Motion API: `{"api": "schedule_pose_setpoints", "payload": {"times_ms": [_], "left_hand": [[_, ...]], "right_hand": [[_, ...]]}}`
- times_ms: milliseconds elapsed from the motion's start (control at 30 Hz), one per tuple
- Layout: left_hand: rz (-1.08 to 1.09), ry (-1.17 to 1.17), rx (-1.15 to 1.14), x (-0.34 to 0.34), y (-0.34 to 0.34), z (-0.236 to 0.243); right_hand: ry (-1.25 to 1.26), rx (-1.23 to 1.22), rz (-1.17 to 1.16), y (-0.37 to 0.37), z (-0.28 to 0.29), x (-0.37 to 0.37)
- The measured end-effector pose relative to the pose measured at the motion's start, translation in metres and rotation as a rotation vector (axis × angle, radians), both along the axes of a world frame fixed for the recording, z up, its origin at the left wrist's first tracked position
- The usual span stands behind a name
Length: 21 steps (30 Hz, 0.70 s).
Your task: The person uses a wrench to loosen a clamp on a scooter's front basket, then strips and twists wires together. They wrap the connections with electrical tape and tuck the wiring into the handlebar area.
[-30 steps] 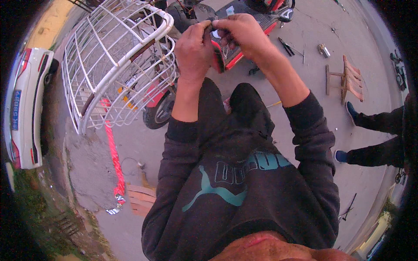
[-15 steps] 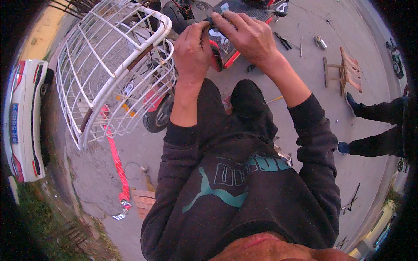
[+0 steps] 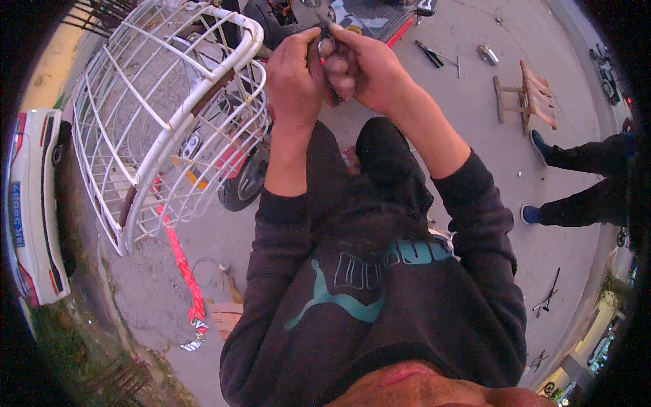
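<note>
Rolled palm-inward since the earlier frame, the right hand [image 3: 371, 71] curls its fingers beside the left hand [image 3: 295, 74], both apparently pinching a small dark piece [image 3: 325, 30] between their fingertips, to the right of a white wire basket [image 3: 172, 127]. Mostly hidden, the piece looks light, its stiffness impossible to tell; a fingertip grip at its edges seems surest.

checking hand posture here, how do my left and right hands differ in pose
The left hand mostly shows its back; the right hand shows its curled fingers. The left forearm points nearly straight up the picture, while the right forearm slants in from the lower right. Both hands are bare and meet at a small dark part, too unclear to identify.
</note>
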<state>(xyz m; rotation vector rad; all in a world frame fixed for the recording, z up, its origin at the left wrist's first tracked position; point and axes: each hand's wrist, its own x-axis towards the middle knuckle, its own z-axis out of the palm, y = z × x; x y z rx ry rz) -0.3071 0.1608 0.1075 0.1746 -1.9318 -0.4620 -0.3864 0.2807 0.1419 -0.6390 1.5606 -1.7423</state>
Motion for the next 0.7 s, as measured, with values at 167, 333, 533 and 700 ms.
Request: {"api": "schedule_pose_setpoints", "payload": {"times_ms": [167,333,533,700], "left_hand": [[-0.033,0.011,0.027,0.001,0.001,0.002],[-0.059,0.029,0.012,0.0,-0.002,0.0],[-0.061,0.03,-0.001,-0.001,0.001,0.002],[-0.054,0.015,0.032,-0.001,0.0,-0.004]], "right_hand": [[1.608,0.09,-0.593,0.005,-0.018,-0.023],[2.208,-0.003,-0.356,0.001,-0.004,-0.042],[1.634,0.179,-0.225,-0.007,-0.018,-0.038],[0.442,0.058,0.052,0.01,-0.004,-0.02]]}}
